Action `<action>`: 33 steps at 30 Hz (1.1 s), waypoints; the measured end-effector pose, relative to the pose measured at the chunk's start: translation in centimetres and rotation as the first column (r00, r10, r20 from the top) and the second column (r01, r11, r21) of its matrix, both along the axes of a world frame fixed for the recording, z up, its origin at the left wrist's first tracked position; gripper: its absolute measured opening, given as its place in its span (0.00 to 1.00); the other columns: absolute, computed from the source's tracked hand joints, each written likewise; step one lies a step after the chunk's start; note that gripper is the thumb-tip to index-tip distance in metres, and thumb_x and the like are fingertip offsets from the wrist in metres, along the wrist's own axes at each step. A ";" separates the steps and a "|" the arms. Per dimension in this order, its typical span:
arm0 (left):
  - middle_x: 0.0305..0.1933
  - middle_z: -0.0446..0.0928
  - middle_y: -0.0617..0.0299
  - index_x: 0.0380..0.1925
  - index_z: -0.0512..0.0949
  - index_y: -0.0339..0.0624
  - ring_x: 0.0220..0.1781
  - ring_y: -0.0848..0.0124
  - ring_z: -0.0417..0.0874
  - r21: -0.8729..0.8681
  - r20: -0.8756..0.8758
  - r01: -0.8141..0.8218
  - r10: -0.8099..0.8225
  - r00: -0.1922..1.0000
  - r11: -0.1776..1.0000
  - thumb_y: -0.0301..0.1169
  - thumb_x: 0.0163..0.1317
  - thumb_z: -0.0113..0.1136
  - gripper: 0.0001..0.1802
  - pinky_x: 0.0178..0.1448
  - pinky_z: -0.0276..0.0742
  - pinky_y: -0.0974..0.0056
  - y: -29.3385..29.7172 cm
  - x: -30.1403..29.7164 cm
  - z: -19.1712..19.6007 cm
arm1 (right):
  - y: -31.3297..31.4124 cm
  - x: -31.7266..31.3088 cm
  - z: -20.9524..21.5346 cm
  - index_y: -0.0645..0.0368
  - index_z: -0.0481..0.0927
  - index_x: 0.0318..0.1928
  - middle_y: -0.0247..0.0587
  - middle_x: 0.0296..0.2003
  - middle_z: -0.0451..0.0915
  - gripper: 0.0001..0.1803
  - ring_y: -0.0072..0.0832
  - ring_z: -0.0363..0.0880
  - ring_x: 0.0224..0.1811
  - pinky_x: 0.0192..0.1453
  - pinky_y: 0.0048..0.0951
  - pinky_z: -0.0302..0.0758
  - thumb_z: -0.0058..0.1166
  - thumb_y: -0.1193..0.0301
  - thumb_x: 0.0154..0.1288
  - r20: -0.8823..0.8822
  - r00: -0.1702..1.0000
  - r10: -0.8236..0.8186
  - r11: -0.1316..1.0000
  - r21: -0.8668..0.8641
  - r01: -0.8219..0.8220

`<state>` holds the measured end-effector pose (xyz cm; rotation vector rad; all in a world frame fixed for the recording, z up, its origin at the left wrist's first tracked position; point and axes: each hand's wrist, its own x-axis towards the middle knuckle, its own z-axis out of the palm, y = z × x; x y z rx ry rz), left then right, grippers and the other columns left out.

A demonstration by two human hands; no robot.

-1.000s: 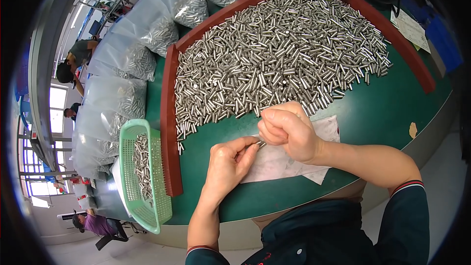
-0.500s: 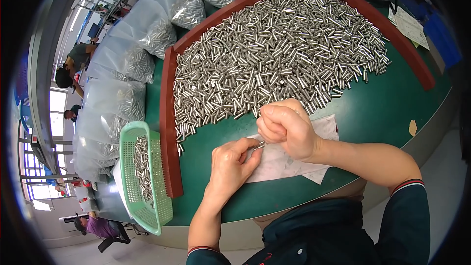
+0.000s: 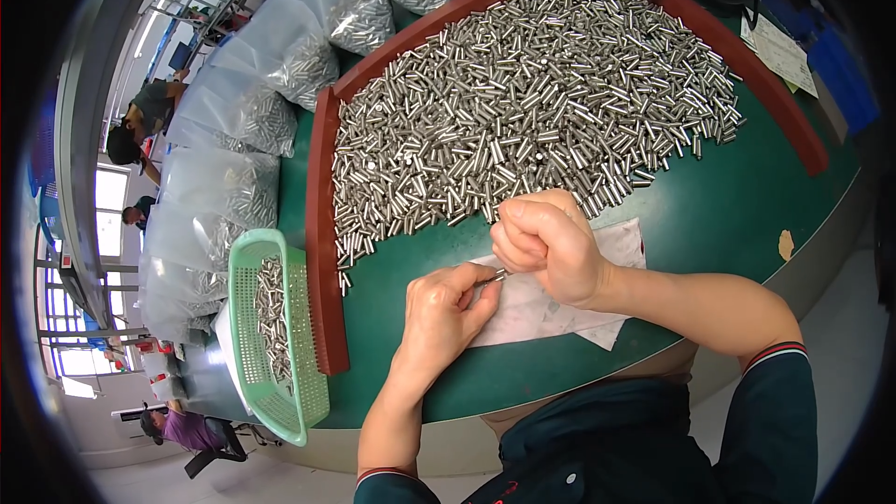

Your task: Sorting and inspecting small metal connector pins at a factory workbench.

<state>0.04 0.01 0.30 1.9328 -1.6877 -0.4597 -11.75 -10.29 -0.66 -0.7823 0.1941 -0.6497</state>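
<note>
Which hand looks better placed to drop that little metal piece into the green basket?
Probably the left hand: it pinches the metal pin and lies nearer the green basket. The right hand is fisted farther away.

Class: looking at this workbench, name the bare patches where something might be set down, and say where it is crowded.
Bare green table lies right of the white paper, below the pile of metal pins. Crowded: the pile, the green basket, and around both hands.

Shiny silver metal pins (image 3: 523,112) cover a dark green tabletop (image 3: 737,215) edged by a reddish-brown rim (image 3: 322,252). At eight o'clock sits a mint-green mesh basket (image 3: 303,392). A white paper sheet (image 3: 546,313) lies at centre. Clear bags (image 3: 224,112) at ten o'clock show silver contents. The sleeve cuffs (image 3: 779,350) are dark teal with a red stripe.
</note>
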 end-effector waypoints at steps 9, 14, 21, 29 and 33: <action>0.10 0.63 0.60 0.23 0.77 0.37 0.11 0.69 0.66 0.042 -0.056 -0.016 0.018 0.998 0.999 0.24 0.43 0.60 0.05 0.18 0.62 0.65 0.0 -0.1 0.1 | 0.1 0.0 -0.3 0.55 0.54 0.10 0.28 0.08 0.52 0.21 0.17 0.46 0.12 0.17 0.22 0.46 0.34 0.70 0.60 0.000 1.000 -0.004 0.999 -0.049 0.004; 0.11 0.67 0.58 0.23 0.77 0.37 0.12 0.66 0.68 0.022 -0.079 0.011 -0.009 0.997 1.000 0.24 0.45 0.60 0.04 0.19 0.63 0.64 0.2 0.2 0.0 | 0.9 0.3 0.1 0.55 0.54 0.11 0.27 0.09 0.53 0.20 0.16 0.47 0.13 0.18 0.21 0.46 0.34 0.71 0.60 -0.003 0.999 -0.033 0.993 -0.115 0.033; 0.11 0.68 0.57 0.23 0.77 0.37 0.14 0.63 0.70 0.018 -0.072 0.043 -0.042 0.997 0.999 0.25 0.45 0.60 0.04 0.20 0.65 0.63 0.0 0.1 0.1 | 1.3 0.4 -0.1 0.55 0.51 0.12 0.26 0.11 0.50 0.19 0.15 0.46 0.15 0.19 0.20 0.45 0.34 0.72 0.60 -0.051 0.995 -0.090 0.967 -0.243 0.075; 0.13 0.68 0.58 0.22 0.72 0.38 0.15 0.62 0.70 -0.151 0.309 0.189 -0.136 0.941 0.970 0.24 0.45 0.58 0.05 0.20 0.66 0.61 -0.6 0.0 -0.6 | 1.0 0.4 0.3 0.55 0.52 0.11 0.26 0.10 0.51 0.19 0.15 0.46 0.14 0.18 0.21 0.45 0.35 0.71 0.59 -0.040 0.995 -0.092 0.983 -0.163 0.084; 0.13 0.64 0.62 0.24 0.71 0.36 0.14 0.71 0.66 0.045 -0.052 -0.012 0.015 0.999 0.999 0.24 0.47 0.56 0.04 0.19 0.62 0.67 -0.4 0.2 0.8 | 0.7 0.5 0.3 0.55 0.52 0.11 0.26 0.10 0.51 0.20 0.15 0.47 0.14 0.18 0.21 0.46 0.35 0.71 0.60 -0.029 0.997 -0.067 0.989 -0.134 0.063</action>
